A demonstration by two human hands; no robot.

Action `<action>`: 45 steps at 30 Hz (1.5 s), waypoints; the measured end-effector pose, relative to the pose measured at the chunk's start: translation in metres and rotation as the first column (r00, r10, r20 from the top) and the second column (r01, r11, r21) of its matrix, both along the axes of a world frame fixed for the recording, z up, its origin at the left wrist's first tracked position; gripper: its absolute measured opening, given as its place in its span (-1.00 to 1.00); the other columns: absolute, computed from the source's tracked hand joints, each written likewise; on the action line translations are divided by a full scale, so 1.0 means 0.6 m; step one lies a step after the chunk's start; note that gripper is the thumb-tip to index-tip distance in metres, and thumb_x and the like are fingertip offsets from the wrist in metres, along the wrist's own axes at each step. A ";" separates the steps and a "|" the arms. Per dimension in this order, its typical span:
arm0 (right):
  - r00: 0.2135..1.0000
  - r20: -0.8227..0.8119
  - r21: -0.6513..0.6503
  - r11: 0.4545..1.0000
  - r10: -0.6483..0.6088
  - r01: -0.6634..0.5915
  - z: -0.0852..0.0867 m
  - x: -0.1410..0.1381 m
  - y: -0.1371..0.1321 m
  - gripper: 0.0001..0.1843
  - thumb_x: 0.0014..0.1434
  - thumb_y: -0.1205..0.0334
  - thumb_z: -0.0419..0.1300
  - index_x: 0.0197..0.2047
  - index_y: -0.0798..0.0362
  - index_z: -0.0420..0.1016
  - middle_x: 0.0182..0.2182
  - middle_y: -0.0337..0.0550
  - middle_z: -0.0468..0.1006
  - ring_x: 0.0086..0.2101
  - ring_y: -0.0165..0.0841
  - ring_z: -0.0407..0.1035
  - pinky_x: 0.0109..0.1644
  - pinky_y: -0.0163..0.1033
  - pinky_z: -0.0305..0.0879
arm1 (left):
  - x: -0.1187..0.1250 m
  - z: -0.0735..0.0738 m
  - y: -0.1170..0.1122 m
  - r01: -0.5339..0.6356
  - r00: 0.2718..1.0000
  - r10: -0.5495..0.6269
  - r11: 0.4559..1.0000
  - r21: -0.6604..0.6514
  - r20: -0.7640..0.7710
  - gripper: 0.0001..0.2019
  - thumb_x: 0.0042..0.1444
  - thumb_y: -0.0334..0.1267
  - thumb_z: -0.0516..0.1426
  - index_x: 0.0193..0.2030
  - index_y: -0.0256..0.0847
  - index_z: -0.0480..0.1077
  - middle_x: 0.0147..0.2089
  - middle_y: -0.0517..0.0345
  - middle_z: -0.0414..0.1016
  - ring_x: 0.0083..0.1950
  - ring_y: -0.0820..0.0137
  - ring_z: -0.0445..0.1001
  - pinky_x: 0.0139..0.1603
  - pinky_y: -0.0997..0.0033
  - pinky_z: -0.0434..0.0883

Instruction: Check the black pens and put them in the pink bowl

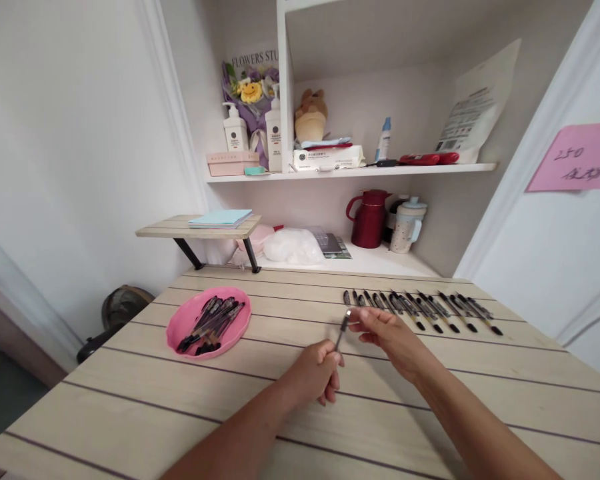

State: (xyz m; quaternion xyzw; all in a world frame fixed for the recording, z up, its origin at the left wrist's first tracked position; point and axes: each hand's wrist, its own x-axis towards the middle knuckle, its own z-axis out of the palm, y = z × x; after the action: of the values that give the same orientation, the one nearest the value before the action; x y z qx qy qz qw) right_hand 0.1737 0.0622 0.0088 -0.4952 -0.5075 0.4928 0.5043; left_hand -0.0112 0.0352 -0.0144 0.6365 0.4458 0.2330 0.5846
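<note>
My left hand is closed round the lower end of a black pen held above the wooden table. My right hand pinches the pen's upper end at its silver tip or cap. Just beyond my hands, several black pens lie side by side in a row across the table's far right. To the left, a pink plate holds several more black pens in a loose pile.
A small wooden riser with a light blue notebook stands at the table's back. Behind it, shelves carry a red jug, a speckled mug, bottles and a tissue box. A pink note is stuck on the right wall.
</note>
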 end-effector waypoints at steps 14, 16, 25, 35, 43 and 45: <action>0.562 0.787 0.172 0.965 -0.254 0.196 -0.021 -0.054 0.173 -0.84 -0.10 0.43 0.14 -0.37 0.21 0.45 -0.32 0.29 0.51 -0.21 -0.08 0.38 -0.17 -0.09 0.18 | -0.003 -0.015 0.016 -0.078 0.990 0.079 0.997 -0.007 0.117 -0.77 0.11 -0.10 -0.15 -0.25 -0.21 0.15 -0.63 0.35 0.29 -0.81 0.63 0.10 -0.79 0.67 0.03; 0.615 0.750 0.166 0.969 -0.244 0.182 -0.020 -0.057 0.173 -0.88 -0.13 0.42 0.16 -0.42 0.17 0.44 -0.37 0.23 0.52 -0.24 -0.10 0.39 -0.20 -0.11 0.19 | -0.004 -0.016 0.017 -0.052 0.992 0.053 0.999 -0.016 0.119 -0.77 0.11 -0.10 -0.15 -0.25 -0.20 0.15 -0.62 0.35 0.29 -0.80 0.62 0.13 -0.79 0.67 0.06; 0.991 0.124 0.133 0.990 -0.053 0.037 0.033 -0.011 0.089 -0.66 -0.07 0.03 0.17 -0.25 0.04 0.38 -0.50 -0.23 0.45 -0.49 -0.41 0.36 -0.50 -0.35 0.16 | -0.005 -0.011 0.013 0.018 0.994 -0.021 1.000 0.024 0.111 -0.81 0.09 -0.18 -0.15 -0.27 -0.20 0.16 -0.62 0.35 0.27 -0.80 0.63 0.12 -0.79 0.67 0.04; 0.997 0.025 0.132 0.988 0.079 -0.081 0.065 -0.025 0.038 -0.72 -0.15 0.10 0.26 -0.34 0.06 0.41 -0.63 -0.31 0.39 -0.58 -0.47 0.24 -0.55 -0.36 0.04 | -0.006 -0.005 0.009 0.029 0.997 -0.033 0.998 0.053 0.076 -0.79 0.10 -0.15 -0.15 -0.28 -0.20 0.17 -0.62 0.36 0.26 -0.79 0.64 0.11 -0.78 0.69 0.04; 0.986 0.092 0.086 0.985 0.140 -0.148 0.042 -0.032 0.015 -0.76 -0.14 0.09 0.25 -0.46 0.07 0.40 -0.68 -0.32 0.35 -0.62 -0.48 0.22 -0.58 -0.36 0.03 | -0.005 -0.007 0.008 0.032 0.996 -0.037 0.998 0.059 0.087 -0.78 0.10 -0.13 -0.12 -0.28 -0.22 0.19 -0.62 0.35 0.27 -0.78 0.66 0.10 -0.75 0.70 0.05; 0.983 0.090 0.085 0.983 0.157 -0.165 0.031 -0.035 0.014 -0.76 -0.13 0.08 0.24 -0.46 0.07 0.39 -0.69 -0.32 0.37 -0.63 -0.49 0.19 -0.57 -0.36 0.04 | -0.005 -0.006 0.007 0.032 0.995 -0.037 0.998 0.057 0.090 -0.78 0.11 -0.13 -0.13 -0.28 -0.22 0.18 -0.62 0.35 0.27 -0.78 0.66 0.09 -0.75 0.69 0.05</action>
State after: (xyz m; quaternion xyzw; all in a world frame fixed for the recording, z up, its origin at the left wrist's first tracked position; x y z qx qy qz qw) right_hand 0.1525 0.0703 0.0276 -0.4488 -0.5885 0.4872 0.4635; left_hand -0.0144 0.0393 -0.0181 0.6490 0.4010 0.2639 0.5902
